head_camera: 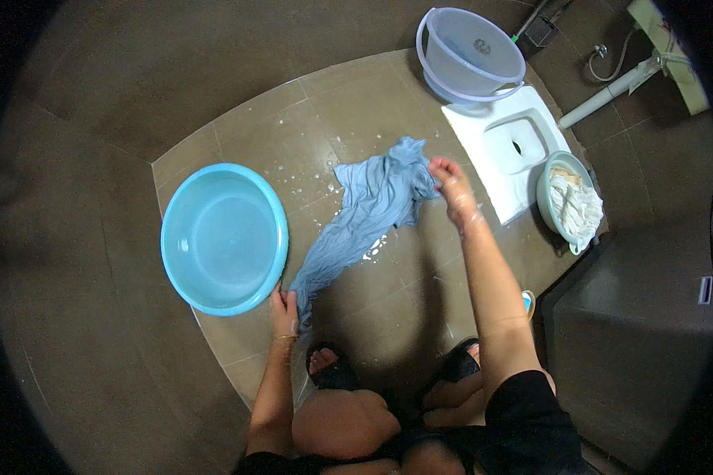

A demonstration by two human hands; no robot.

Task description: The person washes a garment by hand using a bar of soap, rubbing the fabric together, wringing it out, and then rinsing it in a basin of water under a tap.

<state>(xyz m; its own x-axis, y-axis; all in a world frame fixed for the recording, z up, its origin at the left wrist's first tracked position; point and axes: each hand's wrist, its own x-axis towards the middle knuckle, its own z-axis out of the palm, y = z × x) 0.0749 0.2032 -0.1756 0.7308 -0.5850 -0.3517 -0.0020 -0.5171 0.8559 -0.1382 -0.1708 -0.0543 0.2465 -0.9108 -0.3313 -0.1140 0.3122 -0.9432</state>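
Observation:
A wet light-blue cloth garment [371, 205] lies bunched and stretched out on the tiled floor, with suds around it. My left hand [285, 312] is at the garment's narrow lower end, beside the rim of a blue plastic basin [229, 237]; whether its fingers grip the cloth I cannot tell. My right hand [451, 184], wet with suds, is at the garment's bunched upper right end, fingers curled by its edge; a grip there is not clear. The basin stands to the left and holds no cloth.
A white squat toilet pan [469, 142] is set in the floor at the right. A translucent bucket [472, 56] stands at its far end. Near it a small basin [545, 202] holds white cloths [576, 205]. A white pipe [606, 92] runs by the wall. My sandalled feet are below.

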